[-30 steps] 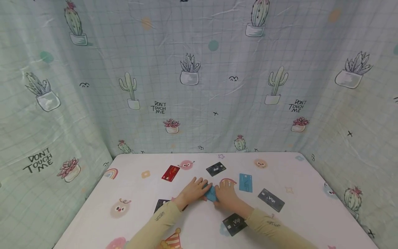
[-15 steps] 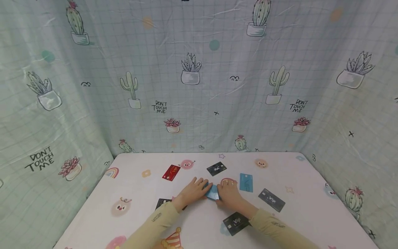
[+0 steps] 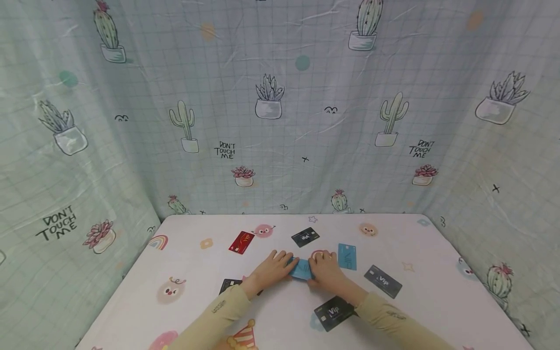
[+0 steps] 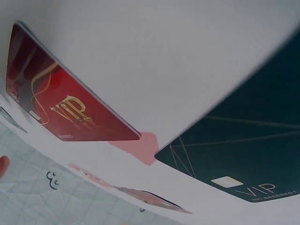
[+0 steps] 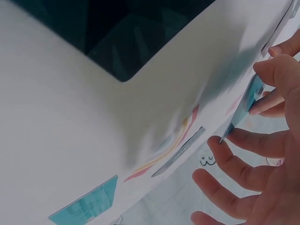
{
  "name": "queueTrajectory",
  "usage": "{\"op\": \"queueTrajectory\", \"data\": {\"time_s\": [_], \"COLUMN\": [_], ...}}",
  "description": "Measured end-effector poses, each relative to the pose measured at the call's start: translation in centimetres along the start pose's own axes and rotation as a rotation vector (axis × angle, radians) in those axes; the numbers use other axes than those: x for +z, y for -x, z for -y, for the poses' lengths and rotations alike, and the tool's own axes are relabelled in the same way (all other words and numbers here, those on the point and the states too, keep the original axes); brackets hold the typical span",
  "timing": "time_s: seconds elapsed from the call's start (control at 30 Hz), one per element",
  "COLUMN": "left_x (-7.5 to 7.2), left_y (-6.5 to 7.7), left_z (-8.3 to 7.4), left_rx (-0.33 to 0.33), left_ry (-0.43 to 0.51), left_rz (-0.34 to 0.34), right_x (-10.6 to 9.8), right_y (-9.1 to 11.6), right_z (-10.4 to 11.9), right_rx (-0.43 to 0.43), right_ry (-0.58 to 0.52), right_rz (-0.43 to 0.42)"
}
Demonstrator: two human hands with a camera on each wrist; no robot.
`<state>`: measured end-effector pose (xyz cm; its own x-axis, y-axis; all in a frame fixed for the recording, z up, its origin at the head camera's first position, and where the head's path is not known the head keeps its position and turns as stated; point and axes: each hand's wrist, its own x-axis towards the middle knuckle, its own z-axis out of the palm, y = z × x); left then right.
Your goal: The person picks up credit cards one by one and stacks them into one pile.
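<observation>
A light-blue card [image 3: 301,269] is held between both hands near the middle of the table. My left hand [image 3: 272,270] pinches its left end, and my right hand [image 3: 325,273] grips its right end. In the right wrist view the blue card [image 5: 242,107] appears nearly edge-on and raised off the table. There the thumb and fingers of my right hand [image 5: 274,159] are at its near end, while fingertips of the other hand touch its far end. The left wrist view shows only a fingertip at its left border; the card is not visible there.
A red VIP card [image 3: 241,242], a black card [image 3: 305,236], another blue card [image 3: 347,256] and a grey card [image 3: 382,280] lie around the hands. One black card [image 3: 333,313] is near the right forearm; another dark card [image 3: 229,286] is partly under the left arm.
My right hand has shifted slightly to the right along the blue card. The card has tilted, so more of its face shows. My left hand has hardly moved.
</observation>
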<state>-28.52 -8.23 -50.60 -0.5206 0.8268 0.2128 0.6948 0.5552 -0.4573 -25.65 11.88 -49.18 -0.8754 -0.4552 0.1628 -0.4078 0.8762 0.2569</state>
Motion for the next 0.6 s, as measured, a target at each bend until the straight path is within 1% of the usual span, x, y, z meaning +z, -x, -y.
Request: {"op": "queueTrajectory", "data": {"time_s": [0.27,0.6], "left_x": [-0.4,-0.1], "left_y": [0.0,-0.1], "left_z": [-0.2,-0.3], "left_rx": [-0.017,-0.028], "left_ry": [0.025,0.068], "left_rz": [0.034,0.021], "right_x": [0.4,0.6], "right_y": [-0.2,-0.4], "right_z": [-0.7,-1.4], "right_rx": [-0.003,-0.010], "right_ry": [-0.040,-0.095], "right_rz": [0.001,0.050]}}
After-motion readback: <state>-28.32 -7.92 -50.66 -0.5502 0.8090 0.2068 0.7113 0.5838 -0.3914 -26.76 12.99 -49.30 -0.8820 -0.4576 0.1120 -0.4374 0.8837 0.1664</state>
